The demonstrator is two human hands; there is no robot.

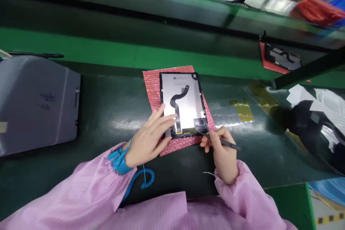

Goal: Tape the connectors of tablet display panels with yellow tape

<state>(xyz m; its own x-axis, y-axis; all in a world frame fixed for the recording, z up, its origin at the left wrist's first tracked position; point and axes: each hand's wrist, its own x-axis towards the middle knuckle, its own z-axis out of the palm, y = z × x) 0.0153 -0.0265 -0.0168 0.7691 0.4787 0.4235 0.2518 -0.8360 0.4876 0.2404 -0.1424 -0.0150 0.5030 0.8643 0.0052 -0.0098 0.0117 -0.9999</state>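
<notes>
A tablet screen panel lies back side up on a sheet of pink bubble wrap. A black ribbon cable curves across its silver back. My left hand rests with fingers spread over the panel's lower left edge, and its fingertips reach the cable's lower part. Between the fingers of my right hand is a thin black tweezers-like tool. Its tip points at the panel's lower right corner, by a dark patch; whether it touches is too small to tell.
At left stands a grey plastic bin. A blue coiled wrist-strap cord lies before me. Yellow tape pieces stick to the bench at right, near a black roll-like object. Another panel sits on the back ledge, by a green post.
</notes>
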